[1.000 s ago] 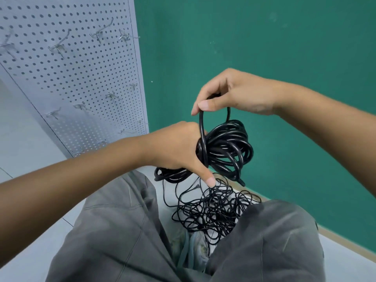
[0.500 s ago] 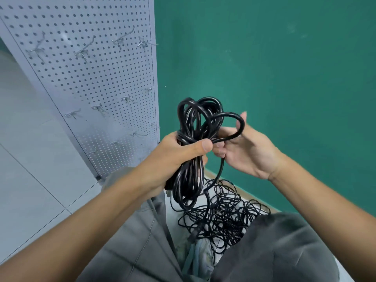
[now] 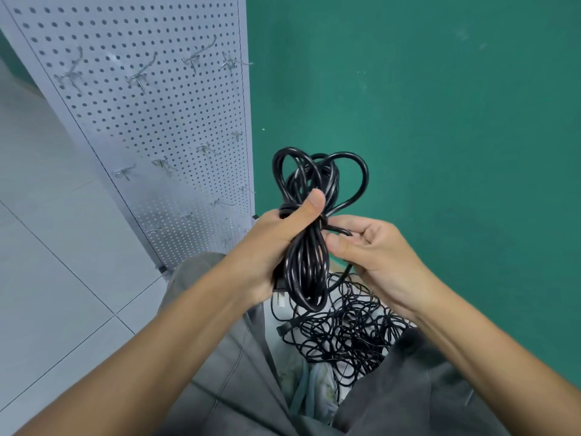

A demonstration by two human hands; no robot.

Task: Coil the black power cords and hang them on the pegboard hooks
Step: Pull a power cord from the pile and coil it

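Both hands (image 3: 276, 243) grip the coiled cord (image 3: 306, 262)

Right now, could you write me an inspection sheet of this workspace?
Surface: pale tiled floor.
Job's things: coiled black cord; pegboard with bare metal hooks.
Clutter: nothing seen.
Grippers: left hand grips the coil's middle; right hand pinches a strand wrapped around it.
Cables: tangled thin black cords on the floor between the knees.
Surroundings: green wall; grey trousers.
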